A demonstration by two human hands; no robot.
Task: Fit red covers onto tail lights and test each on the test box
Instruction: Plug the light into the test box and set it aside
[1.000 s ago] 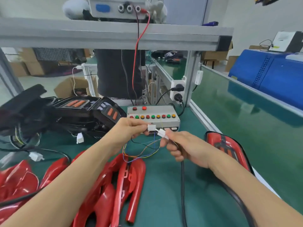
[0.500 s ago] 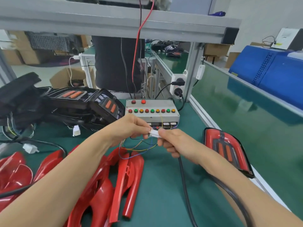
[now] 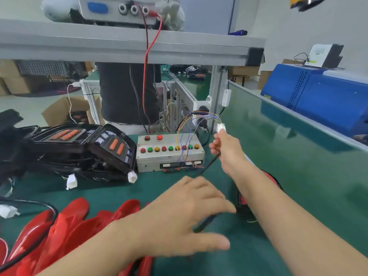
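Head camera shows a big change from a moment ago. Before, both hands met in front of the test box (image 3: 170, 154) and pushed two white plugs together. Now the hands are apart. The right hand (image 3: 225, 148) is lifted up near the back right corner of the counter (image 3: 288, 156). Its grip is closed on the white plug (image 3: 220, 128), pinched at the fingertips, with thin colored wires (image 3: 191, 124) looping back to the box. The left hand (image 3: 185, 218) has let go. Its grip is wide open, fingers spread, holding nothing, and it hovers low over the counter above a black cord (image 3: 205, 221).

I think this means the plugs are joined and the light is ready for its test, or the test is over and the plug is being moved away. I cannot tell which.

A tail light (image 3: 256, 196) with a red cover lies under the right arm, mostly hidden. More red covers (image 3: 65, 222) sit at the front left edge. Black tail lights (image 3: 83, 144) are piled at the left, beside the box.

No writing or brand can be read; the small labels on the box are too blurry.
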